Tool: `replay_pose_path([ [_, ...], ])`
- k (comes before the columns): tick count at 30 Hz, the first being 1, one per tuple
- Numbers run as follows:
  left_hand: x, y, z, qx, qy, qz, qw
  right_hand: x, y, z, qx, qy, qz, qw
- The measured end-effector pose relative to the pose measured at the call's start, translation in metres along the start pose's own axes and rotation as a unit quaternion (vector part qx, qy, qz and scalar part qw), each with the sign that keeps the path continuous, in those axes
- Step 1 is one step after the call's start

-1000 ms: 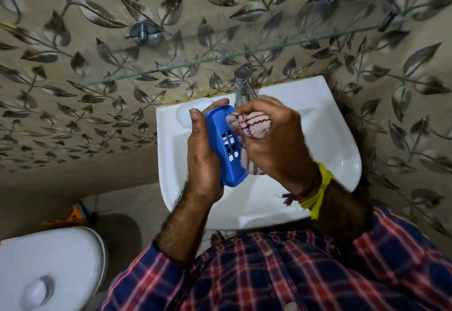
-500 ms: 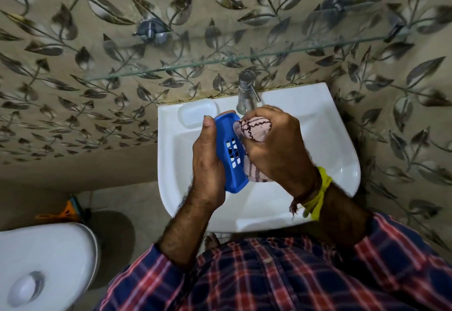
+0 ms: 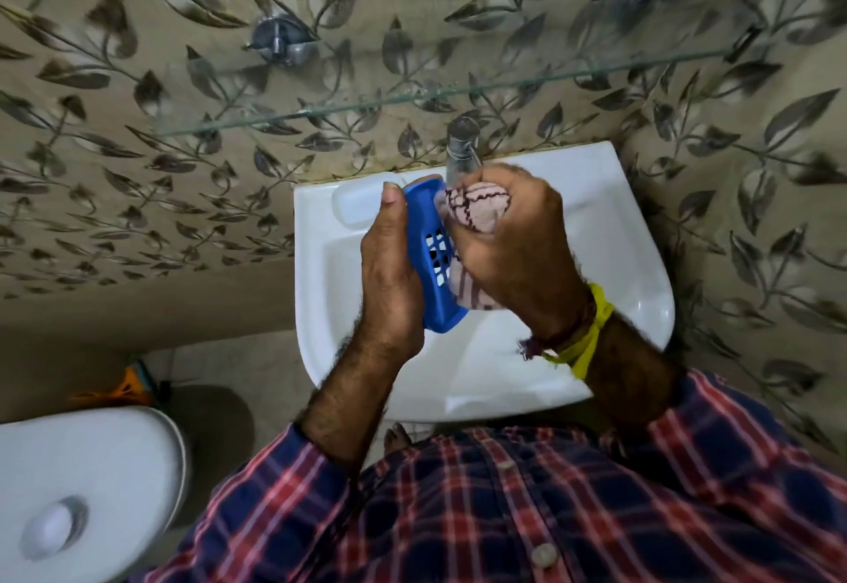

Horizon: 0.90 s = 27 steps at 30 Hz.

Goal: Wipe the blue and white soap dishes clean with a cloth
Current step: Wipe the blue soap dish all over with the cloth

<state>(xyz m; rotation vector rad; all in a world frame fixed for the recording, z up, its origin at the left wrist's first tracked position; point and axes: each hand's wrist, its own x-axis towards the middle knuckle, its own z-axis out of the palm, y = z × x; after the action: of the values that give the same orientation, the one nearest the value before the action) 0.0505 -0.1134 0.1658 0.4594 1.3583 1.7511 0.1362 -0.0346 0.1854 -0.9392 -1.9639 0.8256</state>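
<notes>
Blue soap dish point(image 3: 433, 257) in left-hand grip point(image 3: 389, 280)

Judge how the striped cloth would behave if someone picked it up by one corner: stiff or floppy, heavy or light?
Probably floppy: the cloth bunches into folds where the right hand grips it against the blue soap dish. Likely light, since one hand wads it easily. Whether it is wet cannot be told.
</notes>
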Motion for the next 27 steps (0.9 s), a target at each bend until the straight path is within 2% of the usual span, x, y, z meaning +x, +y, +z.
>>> replay_pose_path([
  [3, 0.002, -0.001, -0.004, -0.012, 0.011, -0.006, 1.000, -0.015, 0.005, -0.005, -0.029, -0.069, 0.022, 0.997],
  [8, 0.001, -0.003, 0.002, 0.001, 0.003, 0.000, 1.000, 0.000, 0.002, -0.001, 0.007, 0.014, -0.001, 1.000],
  [12, 0.011, -0.001, -0.007, -0.022, 0.039, 0.006, 0.999, -0.019, 0.007, -0.002, -0.018, -0.082, 0.069, 0.994],
  [13, 0.012, 0.000, -0.009, -0.020, 0.042, 0.010, 0.999, -0.022, 0.006, -0.001, -0.010, -0.086, 0.082, 0.993],
  [17, 0.012, 0.006, -0.001, -0.019, 0.024, 0.008, 0.999, -0.006, 0.000, 0.001, 0.036, 0.006, 0.055, 0.998],
  [19, 0.014, 0.008, -0.001, -0.026, 0.022, 0.010, 0.999, -0.006, 0.001, 0.000, 0.031, -0.006, 0.054, 0.998],
  [22, 0.015, 0.005, -0.006, -0.033, 0.044, 0.011, 0.998, -0.020, 0.007, -0.003, 0.009, -0.084, 0.101, 0.991],
  [27, 0.009, 0.004, -0.003, -0.036, 0.039, 0.014, 0.998, -0.013, 0.004, 0.000, 0.013, -0.007, 0.049, 0.999],
])
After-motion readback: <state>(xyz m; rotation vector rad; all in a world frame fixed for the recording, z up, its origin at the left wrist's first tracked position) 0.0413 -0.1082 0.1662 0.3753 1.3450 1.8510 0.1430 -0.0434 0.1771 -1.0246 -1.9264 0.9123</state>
